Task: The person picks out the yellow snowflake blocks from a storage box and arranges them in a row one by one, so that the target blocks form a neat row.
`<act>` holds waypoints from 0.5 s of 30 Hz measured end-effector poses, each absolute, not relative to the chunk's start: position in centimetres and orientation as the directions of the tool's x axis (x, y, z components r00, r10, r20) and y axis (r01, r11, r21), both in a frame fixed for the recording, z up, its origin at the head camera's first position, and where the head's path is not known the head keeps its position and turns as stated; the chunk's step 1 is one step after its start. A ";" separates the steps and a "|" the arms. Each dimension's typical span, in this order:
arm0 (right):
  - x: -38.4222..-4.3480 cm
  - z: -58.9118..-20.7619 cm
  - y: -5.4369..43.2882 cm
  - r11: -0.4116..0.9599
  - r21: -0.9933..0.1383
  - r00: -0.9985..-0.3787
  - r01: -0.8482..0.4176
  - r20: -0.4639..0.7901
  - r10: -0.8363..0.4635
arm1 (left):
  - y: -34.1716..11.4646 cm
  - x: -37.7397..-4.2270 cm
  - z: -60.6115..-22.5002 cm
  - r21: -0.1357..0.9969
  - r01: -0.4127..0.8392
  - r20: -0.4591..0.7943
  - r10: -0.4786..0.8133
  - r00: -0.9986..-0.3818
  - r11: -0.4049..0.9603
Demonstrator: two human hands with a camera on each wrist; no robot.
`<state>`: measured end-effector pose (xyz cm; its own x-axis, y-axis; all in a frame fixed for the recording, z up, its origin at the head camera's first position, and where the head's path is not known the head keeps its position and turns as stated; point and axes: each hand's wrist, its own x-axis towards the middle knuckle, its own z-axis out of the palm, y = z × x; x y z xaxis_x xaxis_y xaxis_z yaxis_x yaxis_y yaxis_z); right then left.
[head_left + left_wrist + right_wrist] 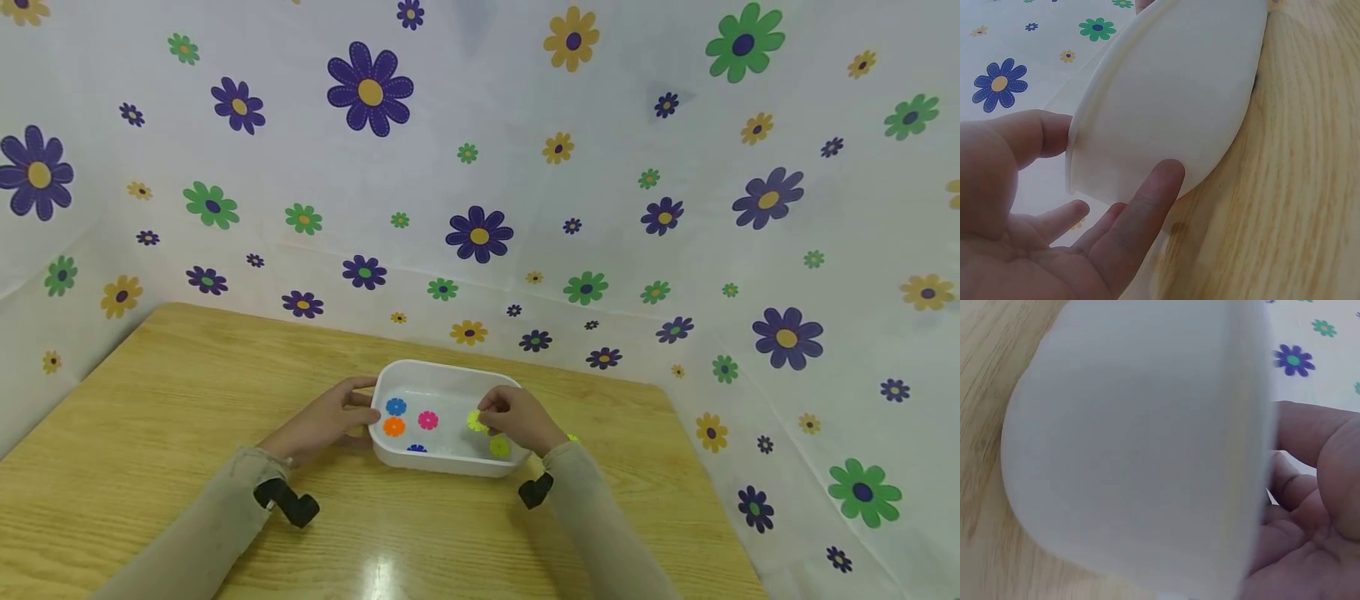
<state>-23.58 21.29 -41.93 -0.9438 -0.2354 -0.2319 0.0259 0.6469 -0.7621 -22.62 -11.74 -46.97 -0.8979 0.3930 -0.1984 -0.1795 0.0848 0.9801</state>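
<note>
A white plastic tray (450, 465) sits on the table with several notched toy discs inside. My left hand (327, 419) grips its left end, thumb at the rim and fingers against the outer wall (1147, 106). My right hand (521, 417) reaches over the right end, thumb and fingertips pinching a yellow disc (475, 421). Under that hand lies a yellow-green disc (499, 447). Toward the left end are a light blue disc (396, 407), an orange disc (393, 427) and a pink disc (428, 420). The near wall partly hides a dark blue disc (417, 448). In the right wrist view, the tray's wall (1129, 437) hides the fingertips.
A bit of another yellow disc (573, 437) shows beside the right wrist, outside the tray. The wooden table (420, 533) extends around the tray. Behind it and at both sides hangs a white flower-print sheet (420, 183).
</note>
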 end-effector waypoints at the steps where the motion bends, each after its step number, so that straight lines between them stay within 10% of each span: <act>1: -23.4 -41.7 21.7 0.633 -0.774 -0.944 0.025 -0.227 -0.239 | -11.7 -22.6 -47.0 0.980 -0.178 -0.197 0.394 -0.898 0.084; 15: -22.1 -40.0 29.4 0.519 -0.855 -0.969 0.006 -0.133 -0.209 | -11.7 -22.6 -47.0 0.980 -0.169 -0.195 0.392 -0.899 0.101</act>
